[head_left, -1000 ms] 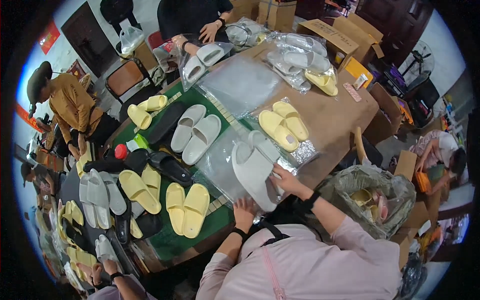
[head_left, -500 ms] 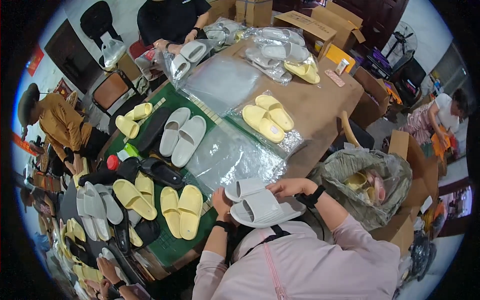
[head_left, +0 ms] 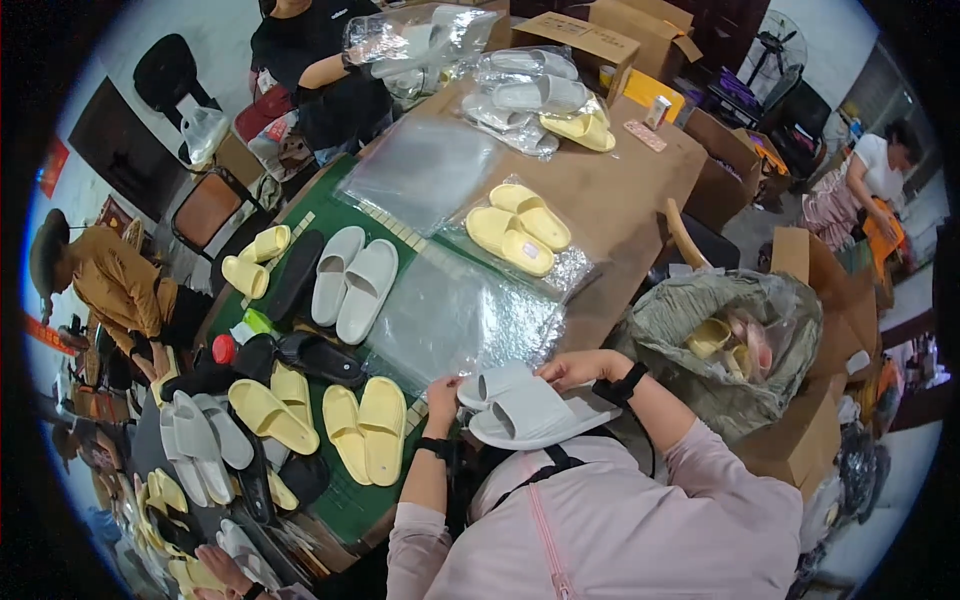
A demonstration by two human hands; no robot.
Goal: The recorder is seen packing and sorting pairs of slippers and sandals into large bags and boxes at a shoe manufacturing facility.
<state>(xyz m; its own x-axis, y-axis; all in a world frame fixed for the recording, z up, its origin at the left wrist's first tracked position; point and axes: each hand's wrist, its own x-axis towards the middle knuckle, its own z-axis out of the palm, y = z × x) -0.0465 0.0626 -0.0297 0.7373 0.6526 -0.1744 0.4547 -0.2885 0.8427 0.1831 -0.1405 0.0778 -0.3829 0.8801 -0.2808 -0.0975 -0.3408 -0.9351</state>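
A pair of light grey slide slippers (head_left: 535, 415) is held at the table's near edge, close to my body, with one slipper partly overlapping the other. My left hand (head_left: 442, 402) is closed at their left end, its fingertips against the edge. From the right, my right hand (head_left: 572, 369) pinches the upper side of the pair; some of its fingers are hidden. Just beyond lies a stack of clear plastic bags (head_left: 450, 315). To the left, a yellow pair (head_left: 365, 430) and another grey pair (head_left: 352, 283) rest on the green mat (head_left: 350, 510).
A yellow pair in clear plastic (head_left: 518, 230) lies farther back, behind it a pile of bagged slippers (head_left: 540, 95). On the right stands a lined carton (head_left: 700, 300) with slippers inside. Across the table a person in black (head_left: 320, 60) handles bagged grey slippers. More slippers crowd the left.
The grey slippers in my hands have shifted slightly right and turned a little. Across the table, the person's bagged slippers have swung up and right toward the pile.
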